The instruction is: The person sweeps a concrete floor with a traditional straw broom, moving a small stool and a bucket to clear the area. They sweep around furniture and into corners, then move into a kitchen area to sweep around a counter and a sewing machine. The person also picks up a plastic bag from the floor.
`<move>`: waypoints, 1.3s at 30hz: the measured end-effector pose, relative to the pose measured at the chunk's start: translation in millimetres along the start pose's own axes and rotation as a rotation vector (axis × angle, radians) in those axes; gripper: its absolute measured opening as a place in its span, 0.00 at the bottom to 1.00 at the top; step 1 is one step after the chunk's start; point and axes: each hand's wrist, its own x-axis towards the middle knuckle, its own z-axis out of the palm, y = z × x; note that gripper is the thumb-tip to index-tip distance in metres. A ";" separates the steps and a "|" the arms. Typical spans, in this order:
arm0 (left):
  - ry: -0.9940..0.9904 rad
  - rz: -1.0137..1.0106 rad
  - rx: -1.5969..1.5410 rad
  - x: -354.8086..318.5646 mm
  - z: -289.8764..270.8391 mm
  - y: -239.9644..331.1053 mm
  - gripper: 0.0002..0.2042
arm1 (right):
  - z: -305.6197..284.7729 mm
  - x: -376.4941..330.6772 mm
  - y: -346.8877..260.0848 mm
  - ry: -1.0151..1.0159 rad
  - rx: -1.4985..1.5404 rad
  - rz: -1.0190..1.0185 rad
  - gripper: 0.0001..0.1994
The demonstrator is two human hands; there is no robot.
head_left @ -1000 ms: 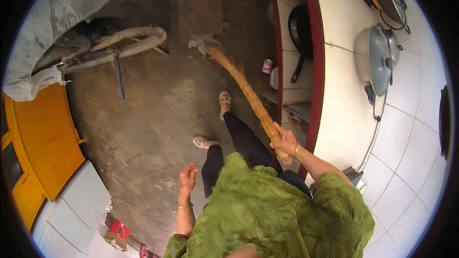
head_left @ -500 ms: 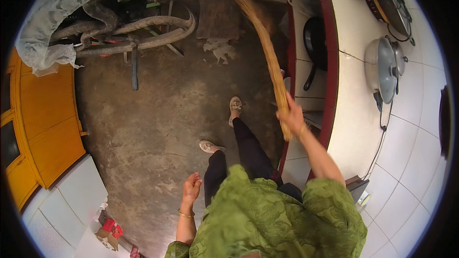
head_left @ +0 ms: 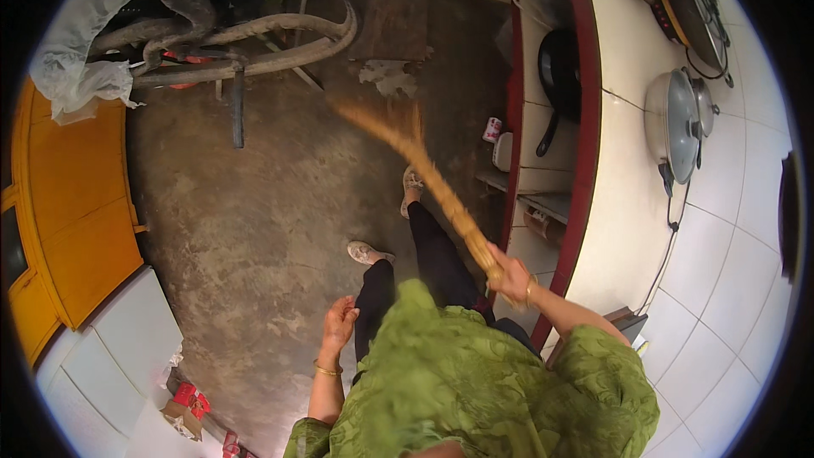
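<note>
— Underfoot, what do you see, biggest thing first?

— Bare concrete floor [head_left: 254, 229], stained and dusty. Along my left runs an orange cabinet [head_left: 76, 229]; along my right a white tiled counter [head_left: 627, 203] with a red edge, and a covered pot [head_left: 674, 123] sits on it.

— And ahead?

— A bicycle wheel [head_left: 280, 30] lies near the top, half under a plastic sheet [head_left: 93, 34]. A black pan [head_left: 555, 72] hangs in the shelf below the counter.

— Where is the broom?

— The broom [head_left: 424, 170] slants from my right hand [head_left: 509, 276] out over the floor, its bristle end blurred, near my forward sandal [head_left: 412, 182]. My right fingers are closed tight around its handle end.

— Your left hand?

— My left hand [head_left: 339, 322] hangs by my hip, fingers loosely curled, holding nothing.

— What could go wrong?

— I judge the bristles could catch the small red-and-white can [head_left: 491, 129] by the shelf foot and tip it, since it stands close to the broom's arc. A wide stroke could also snag the wheel, or flick dust up onto the shelf and pan.
</note>
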 end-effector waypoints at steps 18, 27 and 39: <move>-0.037 0.057 -0.076 74.3 0.9 35.1 0.16 | -36.6 167.0 3.7 -0.063 0.421 0.209 0.41; -0.092 0.037 0.103 112.5 16.8 76.6 0.16 | -28.5 273.1 -14.6 -0.112 0.098 0.203 0.39; -0.177 0.113 0.245 157.5 34.8 128.6 0.15 | -67.4 116.5 58.4 -0.357 0.268 0.416 0.40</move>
